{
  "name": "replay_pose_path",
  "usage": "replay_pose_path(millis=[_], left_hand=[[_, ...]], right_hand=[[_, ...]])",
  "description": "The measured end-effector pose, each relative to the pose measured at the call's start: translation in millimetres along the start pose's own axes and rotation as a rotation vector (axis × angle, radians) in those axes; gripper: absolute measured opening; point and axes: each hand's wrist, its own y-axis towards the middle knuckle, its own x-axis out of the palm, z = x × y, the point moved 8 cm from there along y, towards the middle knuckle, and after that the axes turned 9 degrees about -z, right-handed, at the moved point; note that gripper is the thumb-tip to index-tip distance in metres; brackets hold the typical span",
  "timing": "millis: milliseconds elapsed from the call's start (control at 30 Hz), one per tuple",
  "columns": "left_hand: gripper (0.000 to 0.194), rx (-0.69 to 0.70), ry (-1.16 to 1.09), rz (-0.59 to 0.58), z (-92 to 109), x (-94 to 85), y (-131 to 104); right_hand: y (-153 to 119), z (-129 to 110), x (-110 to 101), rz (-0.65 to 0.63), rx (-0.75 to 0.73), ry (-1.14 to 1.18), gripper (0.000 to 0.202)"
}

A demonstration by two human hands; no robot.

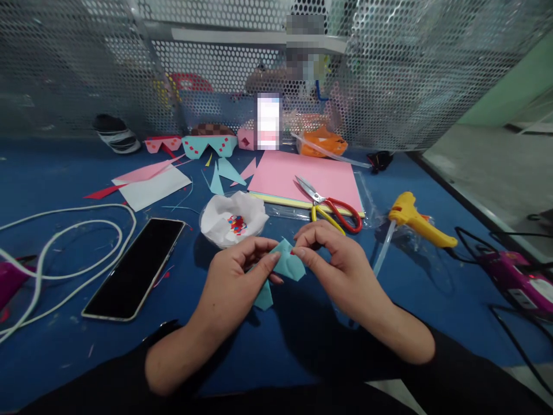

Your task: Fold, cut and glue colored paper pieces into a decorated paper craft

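Observation:
A folded light-blue paper piece point(290, 266) is pinched between the thumb and fingers of my left hand point(242, 276); part of it hangs below the fingers. My right hand point(334, 262) pinches a tiny red paper bit point(292, 252) at thumb and fingertip, right against the face of the blue paper. Just beyond my hands stands a bowl lined with white paper point(211, 216), with small red, blue and white bits point(237, 224) inside. Scissors with red and yellow handles point(318, 197) rest partly on a stack of pink sheets point(276, 173), above my right hand.
At the left lie a dark-screened phone point(136, 268) and a looped white cable point(129, 210). A yellow glue gun point(417, 222) and a purple power strip point(514, 279) are at the right. Behind, paper shapes with red squares point(209, 146) stand before a perforated metal screen point(216, 63).

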Motion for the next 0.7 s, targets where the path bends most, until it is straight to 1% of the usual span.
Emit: replay_pose_path(millis=[67,167,333,500,700], left_hand=[[0.016,-0.004,-0.016,0.004,-0.4,0.3,-0.4],[0.016,-0.032,-0.025,0.006,-1.4,0.5,-1.5],[0.014,-0.056,0.022,-0.009,0.8,1.6,-2.8],[0.015,-0.053,0.035,-0.019,1.5,3.3,-2.6],[0.016,-0.053,0.013,-0.023,0.3,4.2,-1.5]], right_hand=[[-0.8,-0.9,0.0,0.028,-0.026,-0.027,0.015],[-1.4,0.3,1.8,0.043,-0.020,-0.041,0.015],[-2.0,-0.8,4.0,0.050,-0.023,-0.048,0.015],[-3.0,-2.7,4.5,0.071,-0.057,-0.085,0.013],[-3.0,-0.8,5.0,0.079,-0.049,-0.082,0.014]])
